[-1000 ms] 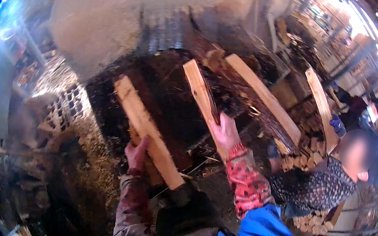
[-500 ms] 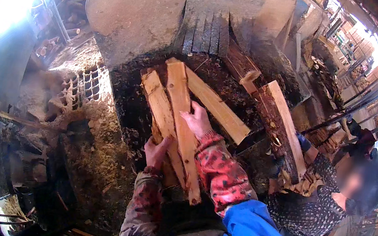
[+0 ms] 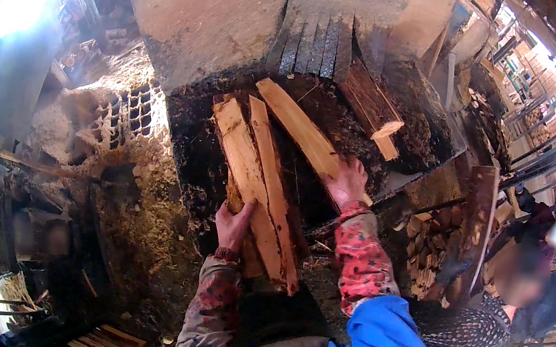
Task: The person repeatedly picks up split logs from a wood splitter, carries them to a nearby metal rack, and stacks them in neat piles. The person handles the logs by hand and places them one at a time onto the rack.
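Observation:
My left hand (image 3: 233,227) is closed on the left edge of a stack of rough-sawn boards (image 3: 247,169), which lie lengthwise on the dark table. A narrow board (image 3: 267,179) lies along the right side of that stack, its near end beside the stack's. Apart from them, to the right, a single slanting board (image 3: 298,123) has its near end under my right hand (image 3: 348,183). The fingers of that hand wrap over its end; its underside is hidden.
Dark hanging strips (image 3: 313,41) front the large machine housing behind the table. A bark-edged timber (image 3: 370,100) juts out below them. At right, a co-worker in a speckled sleeve (image 3: 461,327) holds a bark-covered slab (image 3: 476,224). Sawdust coats a grid block (image 3: 133,114) at left.
My right hand has moved right, from the middle board to the slanting one. The co-worker's slab has left the table's right side and now stands more upright. The bark-edged timber reaches further out.

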The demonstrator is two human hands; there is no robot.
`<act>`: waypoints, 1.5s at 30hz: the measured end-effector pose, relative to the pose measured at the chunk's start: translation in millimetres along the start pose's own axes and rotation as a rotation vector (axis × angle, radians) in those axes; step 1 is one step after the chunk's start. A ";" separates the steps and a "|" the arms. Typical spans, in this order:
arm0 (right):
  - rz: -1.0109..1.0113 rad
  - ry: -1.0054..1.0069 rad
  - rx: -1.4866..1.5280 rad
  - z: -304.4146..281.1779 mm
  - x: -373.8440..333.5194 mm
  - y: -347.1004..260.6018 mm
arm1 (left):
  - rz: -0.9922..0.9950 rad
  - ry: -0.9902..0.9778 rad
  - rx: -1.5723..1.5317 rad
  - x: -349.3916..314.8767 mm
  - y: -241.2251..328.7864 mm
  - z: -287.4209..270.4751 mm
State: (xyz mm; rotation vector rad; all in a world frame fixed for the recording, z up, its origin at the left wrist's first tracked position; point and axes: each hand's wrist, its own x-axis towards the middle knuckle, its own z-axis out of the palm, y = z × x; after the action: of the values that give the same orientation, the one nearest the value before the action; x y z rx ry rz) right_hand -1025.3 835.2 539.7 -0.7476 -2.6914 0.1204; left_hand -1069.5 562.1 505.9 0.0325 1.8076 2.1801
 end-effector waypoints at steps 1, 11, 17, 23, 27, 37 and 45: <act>0.033 -0.056 0.004 -0.7 -4.3 14.5 | -0.005 0.001 -0.017 0.2 -0.4 0.2; -0.088 -0.260 0.151 -21.3 -31.9 38.1 | 0.001 0.024 -0.143 -1.2 6.4 10.4; -0.306 -0.130 0.406 -55.6 -93.1 -32.3 | -0.023 0.018 -0.092 -0.7 4.7 6.3; -0.296 -0.093 0.570 -40.7 -120.5 -44.2 | 0.023 -0.006 -0.072 -1.6 7.4 8.0; -0.226 -0.034 0.538 -51.5 -70.5 -7.0 | 0.021 0.027 -0.069 -1.8 5.1 5.5; 0.056 0.061 -0.259 -55.4 91.9 130.6 | 0.026 0.051 -0.046 -0.5 -7.5 -1.1; -0.055 0.064 -0.210 -81.9 35.5 108.2 | -0.004 0.037 -0.096 -3.6 -3.3 0.0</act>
State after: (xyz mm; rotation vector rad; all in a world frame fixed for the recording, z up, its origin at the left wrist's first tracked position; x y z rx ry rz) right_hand -972.7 945.4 608.7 -0.7225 -2.6878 -0.1991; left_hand -1065.4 561.8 503.3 -0.0324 1.7183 2.2758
